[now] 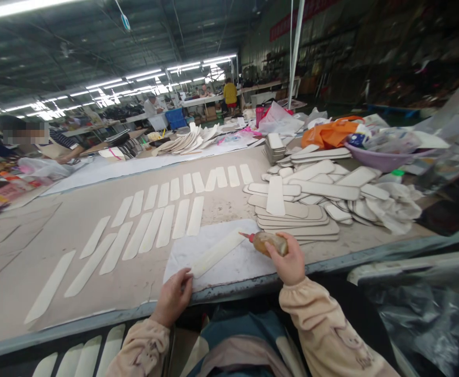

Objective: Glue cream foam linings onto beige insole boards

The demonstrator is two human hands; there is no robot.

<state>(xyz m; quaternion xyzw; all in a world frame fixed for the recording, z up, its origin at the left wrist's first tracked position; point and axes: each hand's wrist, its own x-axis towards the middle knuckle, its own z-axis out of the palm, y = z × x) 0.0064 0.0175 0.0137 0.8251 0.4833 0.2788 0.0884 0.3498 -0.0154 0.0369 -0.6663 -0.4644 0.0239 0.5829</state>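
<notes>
Working at a big worktop (pixel 229 207) here, both hands busy around 1 pale strip (pixel 216 254). That strip lies at a slant on a white sheet (pixel 249 266) near the front edge, with its near end to the left and its far end to the right.

Right hand (pixel 286 260) has its grip wrapped round a squeeze bottle (pixel 261 242), brownish and tipped on its side, with the red nozzle (pixel 247 236) aimed left. The nozzle's thin end sits right at the strip's far end, though I can't tell if it actually touches. Left hand (pixel 174 296) has its fingertips at the near end; can't tell whether that grip is pinching the strip or just pressing on it.

Beyond the sheet and off to the left, loads more pale strips (pixel 137 235) lie in 2 rough rows, mostly side by side, a few touching. Right of the sheet there's a neat stack (pixel 298 230) of dark-edged panels with 1 loose strip (pixel 276 196) resting across it, and behind that a messy heap (pixel 327 188) of similar pieces. A purple basin (pixel 386 159) stands just past the heap, next to an orange bag (pixel 329 135). Further back, somebody in a yellow top (pixel 230 94) is near another table.
</notes>
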